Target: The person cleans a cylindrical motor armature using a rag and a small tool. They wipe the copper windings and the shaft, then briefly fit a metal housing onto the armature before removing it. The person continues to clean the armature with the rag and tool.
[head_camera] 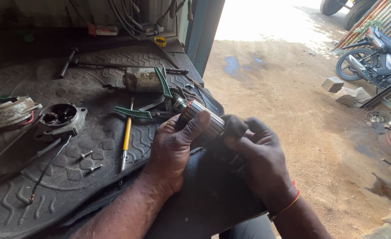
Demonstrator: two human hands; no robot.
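Two hands on one part, over the person's lap. Biggest item beyond the fingers: black rubber mat with wavy tread, covering the bench to the left of the left hand. Dirt floor spreads out past the right fingertips, motorcycle well apart at far right, stones near it.

Dark cloth lies under both wrists. Left hand clamps the armature: thumb over the ribbed silver-and-copper body, fingers curled beneath. Right hand is closed on a black rag pressed to the armature's near end; its fingers are bunched together, touching the left thumb tip.

Just beyond the left fingertips: green-handled pliers, handles splayed. Past those, a rusty metal cylinder. Left of the left thumb, a yellow screwdriver lies on the mat, tip toward the person. Further left: a round end housing, then a worn ring-shaped casing at the frame edge. Smallest: two bolts between screwdriver and housing.
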